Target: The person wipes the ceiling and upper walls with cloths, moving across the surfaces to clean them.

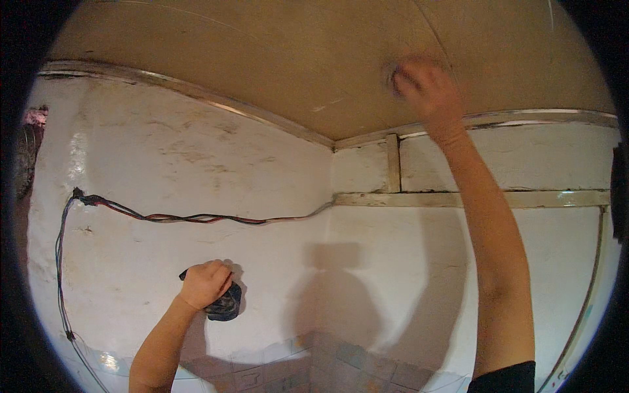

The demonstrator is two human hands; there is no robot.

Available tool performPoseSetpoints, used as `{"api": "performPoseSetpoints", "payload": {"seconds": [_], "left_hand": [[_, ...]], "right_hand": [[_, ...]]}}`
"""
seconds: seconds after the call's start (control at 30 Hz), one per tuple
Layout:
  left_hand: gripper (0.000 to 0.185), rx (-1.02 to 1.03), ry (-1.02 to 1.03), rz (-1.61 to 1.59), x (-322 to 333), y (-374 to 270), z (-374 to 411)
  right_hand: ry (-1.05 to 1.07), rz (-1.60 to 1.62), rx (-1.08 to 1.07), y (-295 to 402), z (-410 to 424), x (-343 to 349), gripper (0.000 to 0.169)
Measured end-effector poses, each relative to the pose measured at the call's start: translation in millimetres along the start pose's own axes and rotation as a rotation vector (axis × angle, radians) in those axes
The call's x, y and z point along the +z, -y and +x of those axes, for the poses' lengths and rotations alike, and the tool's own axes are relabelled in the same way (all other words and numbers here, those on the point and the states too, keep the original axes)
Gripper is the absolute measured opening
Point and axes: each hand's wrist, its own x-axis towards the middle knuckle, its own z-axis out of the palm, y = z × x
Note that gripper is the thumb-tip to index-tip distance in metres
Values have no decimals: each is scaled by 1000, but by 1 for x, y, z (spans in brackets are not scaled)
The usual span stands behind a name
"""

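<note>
My left hand [206,284] is closed around a crumpled black cloth or bag [225,303] against the white wall [275,294] at lower left. High at the right, my right hand [430,93] is raised to the brown ceiling panel [304,59]. It is blurred, with its fingers bent around something small and dark [394,81] that touches or nearly touches the panel; what this is cannot be made out. The right arm reaches up in front of the right wall, its black sleeve at the bottom edge.
Twisted electric wires [196,217] run across the left wall from a taped joint [77,193] and hang down its left side. A pale cable trunking [516,199] crosses the right wall. Trim strips [236,109] edge the ceiling. Wall tiles [275,376] lie in shadow below.
</note>
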Motion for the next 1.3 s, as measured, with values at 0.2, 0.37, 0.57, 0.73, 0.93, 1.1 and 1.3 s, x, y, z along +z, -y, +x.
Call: {"api": "performPoseSetpoints", "payload": {"seconds": [0.2,0.37,0.57,0.73,0.93,1.1,1.3], "left_hand": [[15,9,-29,-10,6,0,3],[15,6,21,-8,-3,1,0],[12,-166,-18,-83,-1,-7,2],[28,-923,147,-830,7,-52,4],[44,-1351,837,-1904,26,-105,-40],[24,-1371,316,-1848,-13,-91,44],[42,-613,-952,-1116,-59,-8,140]], "right_hand": [[343,-178,-76,1,-59,5,27],[161,-32,345,-34,-11,-50,29],[-311,-344,335,-84,-15,-74,41],[212,-83,442,-13,-75,-25,44],[370,217,583,48,-90,-29,43],[370,313,563,62,-93,-38,44],[361,340,503,71,-86,-56,44]]}}
